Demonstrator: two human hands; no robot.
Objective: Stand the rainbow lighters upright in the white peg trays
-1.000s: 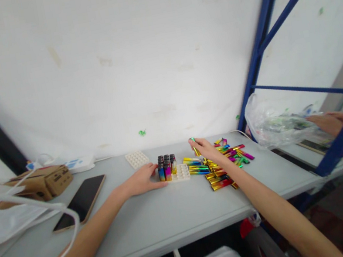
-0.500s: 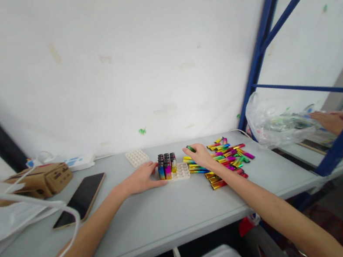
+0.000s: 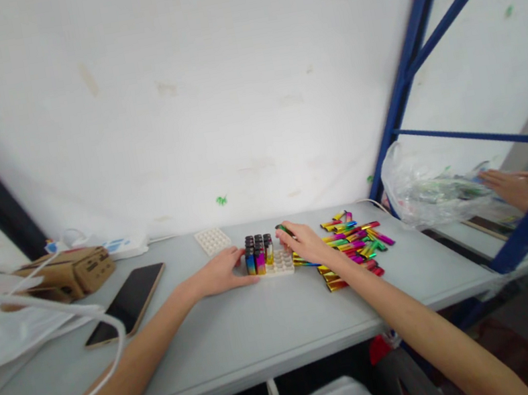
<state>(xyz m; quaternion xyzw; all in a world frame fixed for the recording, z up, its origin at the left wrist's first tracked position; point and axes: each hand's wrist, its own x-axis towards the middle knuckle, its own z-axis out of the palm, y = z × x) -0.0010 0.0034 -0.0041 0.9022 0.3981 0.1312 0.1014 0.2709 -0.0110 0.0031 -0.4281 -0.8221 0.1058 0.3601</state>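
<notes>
A white tray with rows of holes (image 3: 282, 264) lies on the table, its left part filled with several upright lighters (image 3: 259, 259) in shiny blue, purple and gold with black tops. My left hand (image 3: 220, 272) holds the tray's left end, thumb along the front edge and fingers beside the lighters. Above the tray's right part, my right hand (image 3: 302, 242) pinches a lighter (image 3: 284, 229) with a dark greenish end showing; the rest is hidden by the fingers. To the right lies a loose pile of shiny, many-coloured lighters (image 3: 353, 239).
A second white tray (image 3: 213, 240) lies behind my left hand. At left are a phone (image 3: 127, 303), a cardboard box (image 3: 70, 272) and a white cable (image 3: 113, 326). A blue metal frame (image 3: 399, 92), a plastic bag (image 3: 411, 192) and another person's hands (image 3: 507, 185) are at right.
My right hand has moved slightly left with the lighter, from beside the pile to over the tray. My left hand stays at the tray.
</notes>
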